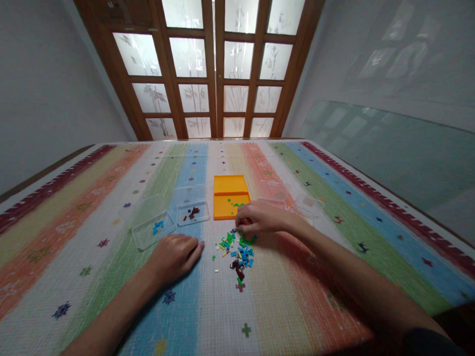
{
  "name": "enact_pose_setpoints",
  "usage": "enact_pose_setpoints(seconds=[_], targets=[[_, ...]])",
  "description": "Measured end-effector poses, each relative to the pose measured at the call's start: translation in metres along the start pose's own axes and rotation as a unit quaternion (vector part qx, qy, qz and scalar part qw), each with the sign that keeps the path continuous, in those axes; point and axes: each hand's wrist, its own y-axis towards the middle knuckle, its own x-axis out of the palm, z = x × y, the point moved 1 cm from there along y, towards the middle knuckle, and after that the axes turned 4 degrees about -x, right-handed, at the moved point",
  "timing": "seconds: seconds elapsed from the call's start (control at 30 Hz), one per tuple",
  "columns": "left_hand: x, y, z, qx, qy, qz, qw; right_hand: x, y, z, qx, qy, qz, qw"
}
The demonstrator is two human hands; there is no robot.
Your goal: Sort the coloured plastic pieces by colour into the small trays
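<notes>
A loose pile of small toy building bricks (242, 254) in blue, green, brown, yellow and white lies on the tablecloth. Over the pile's far edge, my right hand (258, 217) has its fingers pinched together, pointing down. What is between those fingertips is hidden. My left hand (176, 258) rests palm down on the cloth to the left of the pile, its fingers loosely out and holding nothing visible. Just beyond the pile sits an open orange box (222, 215) with a few green bricks inside, partly covered by my right hand.
Left of the box, one clear plastic tray (179, 223) holds brown bricks and another clear tray (140, 246) holds blue bricks. More clear containers (310, 202) stand beyond my right forearm. Striped cloth (243, 349) covers the table; wooden glazed doors (214, 80) are behind it.
</notes>
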Motion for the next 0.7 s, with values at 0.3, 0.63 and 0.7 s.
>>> enact_pose_setpoints(seconds=[0.3, 0.63, 0.7], targets=[[0.003, -0.001, -0.001, 0.011, 0.012, 0.003, 1.0, -0.006, -0.006, 0.021, 0.035, -0.061, 0.135, 0.988], [0.003, -0.001, -0.002, 0.002, -0.01, -0.007, 1.0, 0.005, -0.003, 0.032, 0.14, -0.095, 0.134, 0.976], [0.003, -0.002, -0.002, 0.001, -0.018, -0.007, 1.0, 0.007, -0.002, 0.034, 0.143, -0.094, 0.146, 0.974]])
